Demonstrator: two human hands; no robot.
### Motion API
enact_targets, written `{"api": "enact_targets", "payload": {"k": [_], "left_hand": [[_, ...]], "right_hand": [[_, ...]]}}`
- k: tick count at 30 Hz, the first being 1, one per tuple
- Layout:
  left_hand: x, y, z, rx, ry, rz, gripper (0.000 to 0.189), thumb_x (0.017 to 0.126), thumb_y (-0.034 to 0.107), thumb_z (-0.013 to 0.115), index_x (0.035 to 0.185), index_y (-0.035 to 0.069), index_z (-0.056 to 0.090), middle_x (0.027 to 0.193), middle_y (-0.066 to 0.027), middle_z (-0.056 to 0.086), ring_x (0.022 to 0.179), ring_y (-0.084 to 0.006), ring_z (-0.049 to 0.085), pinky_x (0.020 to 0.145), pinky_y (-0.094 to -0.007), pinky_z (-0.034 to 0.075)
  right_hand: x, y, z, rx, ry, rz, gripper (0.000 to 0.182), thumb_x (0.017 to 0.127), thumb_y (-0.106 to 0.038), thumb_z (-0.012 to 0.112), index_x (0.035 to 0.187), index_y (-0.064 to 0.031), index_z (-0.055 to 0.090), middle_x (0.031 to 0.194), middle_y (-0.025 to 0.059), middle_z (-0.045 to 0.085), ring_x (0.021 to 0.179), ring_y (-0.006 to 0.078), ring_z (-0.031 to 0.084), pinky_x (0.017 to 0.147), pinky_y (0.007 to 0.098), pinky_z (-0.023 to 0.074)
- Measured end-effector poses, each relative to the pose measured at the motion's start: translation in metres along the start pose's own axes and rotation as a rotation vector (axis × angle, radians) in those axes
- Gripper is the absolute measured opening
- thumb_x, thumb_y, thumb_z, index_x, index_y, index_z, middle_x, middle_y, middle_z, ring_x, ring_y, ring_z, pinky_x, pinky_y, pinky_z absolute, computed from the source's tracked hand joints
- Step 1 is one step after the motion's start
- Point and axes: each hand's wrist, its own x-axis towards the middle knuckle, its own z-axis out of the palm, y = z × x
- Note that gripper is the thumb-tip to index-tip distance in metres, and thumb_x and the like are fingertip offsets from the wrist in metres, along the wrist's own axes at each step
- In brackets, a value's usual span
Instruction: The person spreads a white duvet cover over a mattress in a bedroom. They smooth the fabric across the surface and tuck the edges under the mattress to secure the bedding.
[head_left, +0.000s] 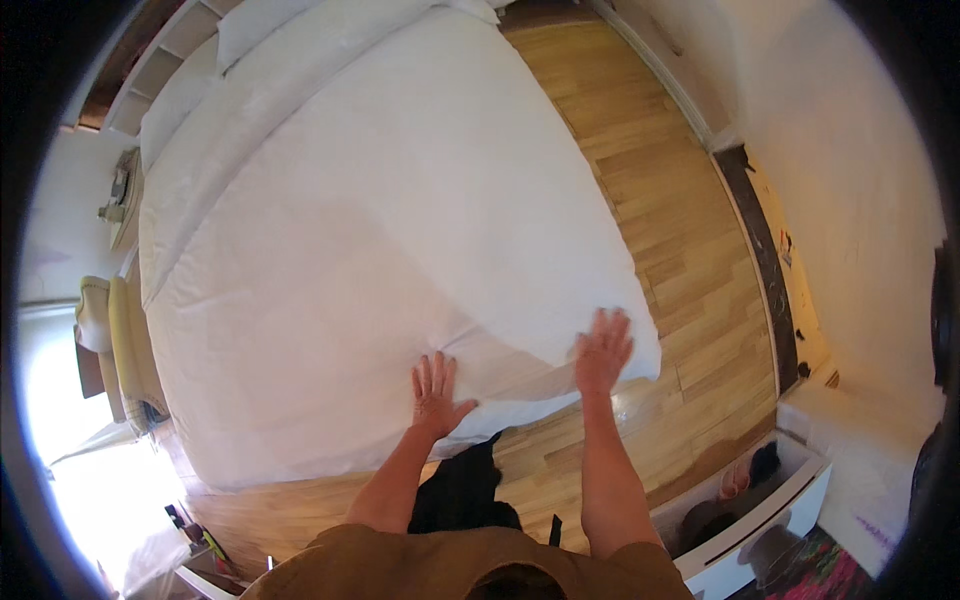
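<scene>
A white duvet (360, 247) is spread over a bed, with its upper edge folded back in a band near the white pillows (180, 101). My left hand (435, 397) lies flat on the duvet near the foot edge, fingers spread, and small creases run from its fingertips. Toward the right foot corner, my right hand (603, 352) is palm down over the duvet, slightly blurred, holding nothing. The duvet's edge hangs down between and below my hands.
Wooden flooring (652, 225) runs along the bed's right side and foot. An open white drawer (750, 510) with items inside stands at lower right. A chair draped with yellowish cloth (127, 337) is at left, near a bright window. A dark threshold strip (757, 262) lies at right.
</scene>
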Motion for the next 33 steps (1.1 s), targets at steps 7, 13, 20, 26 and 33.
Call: {"api": "enact_targets", "payload": {"k": [7, 13, 20, 26, 33], "left_hand": [[0.032, 0.076, -0.011, -0.172, 0.111, -0.269, 0.097, 0.073, 0.059, 0.055, 0.142, 0.009, 0.007, 0.146, -0.0176, -0.008, 0.128, -0.0500, -0.012, 0.101, -0.0614, -0.007], [0.070, 0.176, -0.013, -0.042, -0.060, 0.211, 0.088, 0.071, 0.055, 0.061, 0.141, 0.029, 0.015, 0.148, -0.0068, -0.006, 0.131, -0.0458, -0.008, 0.101, -0.0630, -0.002], [0.089, 0.251, 0.018, -0.277, -0.438, 0.009, 0.088, 0.072, 0.062, 0.057, 0.141, 0.022, 0.019, 0.147, -0.0108, 0.005, 0.134, -0.0378, 0.004, 0.104, -0.0575, 0.009], [0.142, 0.389, -0.017, -0.748, -0.374, 0.199, 0.061, 0.072, 0.045, 0.064, 0.118, 0.009, 0.050, 0.112, -0.0195, 0.056, 0.103, -0.0352, 0.053, 0.088, -0.0404, 0.041], [0.173, 0.392, -0.066, -0.697, -0.134, 0.058, 0.047, 0.077, 0.040, 0.061, 0.113, 0.010, 0.054, 0.097, -0.0140, 0.063, 0.088, -0.0281, 0.059, 0.077, -0.0391, 0.047]], "right_hand": [[0.017, -0.013, -0.033, 0.056, -0.203, -0.446, 0.059, 0.085, -0.031, 0.052, 0.137, -0.0169, 0.029, 0.145, 0.0098, 0.021, 0.132, 0.0338, 0.018, 0.104, 0.0520, 0.0163], [0.035, 0.050, -0.022, -0.029, -0.218, -0.543, 0.066, 0.082, -0.032, 0.056, 0.139, -0.0183, 0.025, 0.146, 0.0080, 0.015, 0.133, 0.0322, 0.017, 0.102, 0.0511, 0.0194], [0.071, 0.121, -0.063, 0.100, -0.828, -0.551, 0.052, 0.082, -0.031, 0.054, 0.128, -0.0122, 0.039, 0.127, 0.0169, 0.042, 0.108, 0.0351, 0.048, 0.085, 0.0436, 0.0433], [0.135, 0.200, -0.114, 0.016, -0.878, -0.747, 0.032, 0.083, -0.027, 0.051, 0.106, -0.0051, 0.052, 0.101, 0.0200, 0.057, 0.093, 0.0369, 0.055, 0.077, 0.0432, 0.0454], [0.192, 0.211, -0.163, 0.177, -0.775, -0.635, 0.028, 0.083, -0.028, 0.051, 0.096, -0.0033, 0.056, 0.093, 0.0207, 0.060, 0.088, 0.0377, 0.056, 0.074, 0.0448, 0.0448]]}}
